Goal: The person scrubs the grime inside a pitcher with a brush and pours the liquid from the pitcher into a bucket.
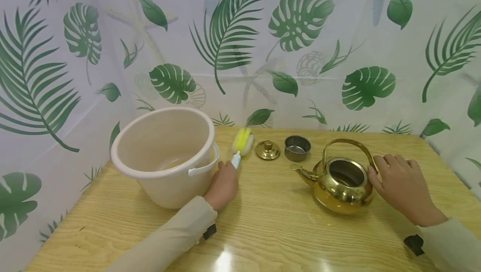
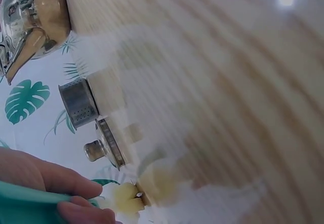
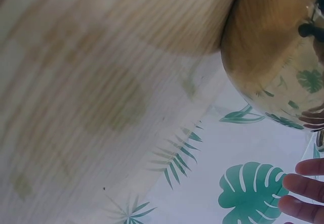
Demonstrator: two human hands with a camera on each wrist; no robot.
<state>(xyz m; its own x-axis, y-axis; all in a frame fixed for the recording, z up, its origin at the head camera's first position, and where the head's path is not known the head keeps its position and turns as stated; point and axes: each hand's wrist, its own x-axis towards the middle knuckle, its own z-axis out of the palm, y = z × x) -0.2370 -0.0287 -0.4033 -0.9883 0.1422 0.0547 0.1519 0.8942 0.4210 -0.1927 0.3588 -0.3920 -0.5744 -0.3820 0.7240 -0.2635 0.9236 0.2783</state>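
Observation:
My left hand [image 1: 224, 184] grips the pale blue handle [image 1: 235, 160] of a sponge brush with a yellow and white head [image 1: 242, 140], beside the bucket. In the left wrist view, thumb and finger [image 2: 76, 183] close around the handle. At the right, a shiny gold kettle [image 1: 342, 199] stands lidless, spout to the left, its arched handle [image 1: 349, 141] raised. My right hand [image 1: 402, 182] holds the handle's right end, thumb on the near side. Fingertips [image 3: 304, 186] show below the kettle body [image 3: 273, 67] in the right wrist view.
A cream bucket [image 1: 150, 174] with a white bail handle [image 1: 204, 166] stands at the left. Behind, the gold kettle lid [image 1: 267, 151] lies beside a perforated metal strainer cup [image 1: 297, 148]. A leaf-patterned cloth [image 1: 319, 96] hangs along the wooden table's [image 1: 270, 217] back edge.

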